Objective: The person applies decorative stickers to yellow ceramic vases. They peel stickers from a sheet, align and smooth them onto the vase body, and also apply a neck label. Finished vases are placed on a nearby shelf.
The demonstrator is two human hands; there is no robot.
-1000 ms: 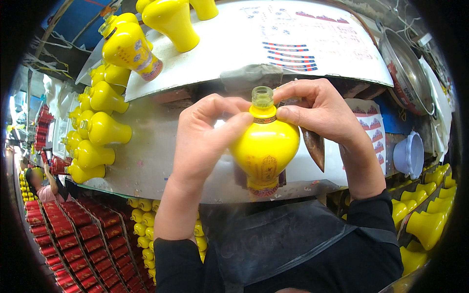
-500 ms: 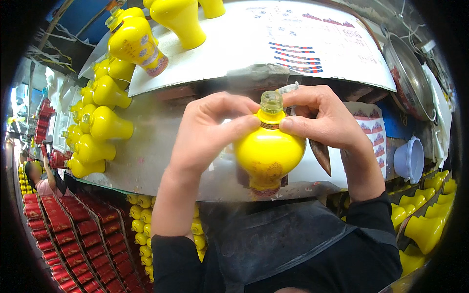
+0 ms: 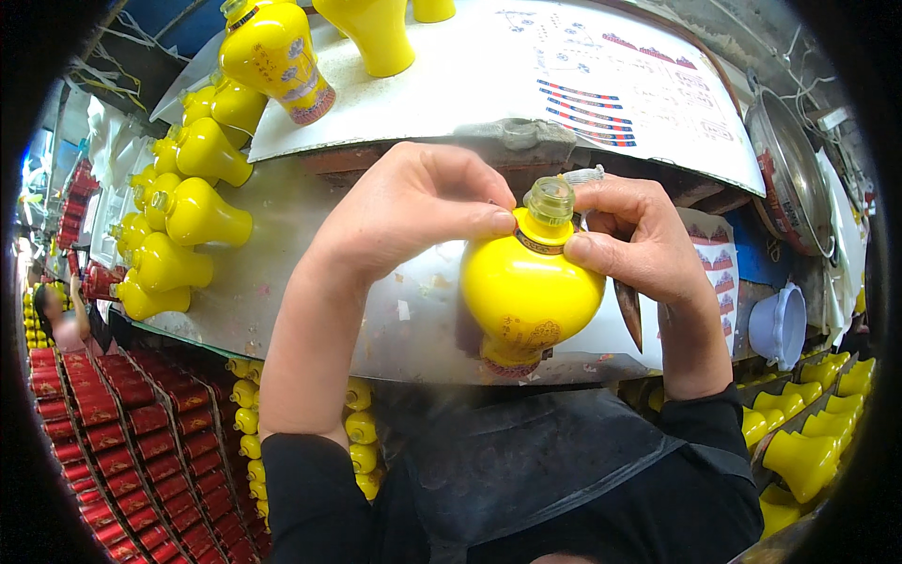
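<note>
A yellow bottle (image 3: 532, 291) with a clear glass mouth and a printed foot is between my hands over the near bench, tilted slightly. A dark decorated strip (image 3: 539, 244) runs round the base of its neck. My left hand (image 3: 427, 202) is closed, thumb and fingertips pinched at the left side of the neck by the strip. My right hand (image 3: 634, 235) presses its thumb on the strip's right end, fingers curled behind the neck. A brown pointed tool (image 3: 629, 315) sticks out below my right palm; a pale wrapped end (image 3: 583, 175) shows above its fingers.
A white board (image 3: 451, 94) holds printed strips (image 3: 587, 113), a decorated yellow bottle (image 3: 282, 70) and others. Plain yellow bottles (image 3: 207, 226) lie stacked at left. Label sheets (image 3: 719, 263), a pale bucket (image 3: 778, 326) and a metal pan (image 3: 789, 174) are at right. Red boxes (image 3: 132, 442) fill the lower left; a person (image 3: 70, 315) is beyond.
The bottle has turned and tilted a little, its mouth shifting right. My left hand has swung outward and raised its wrist, still at the neck; the right thumb stays on the strip.
</note>
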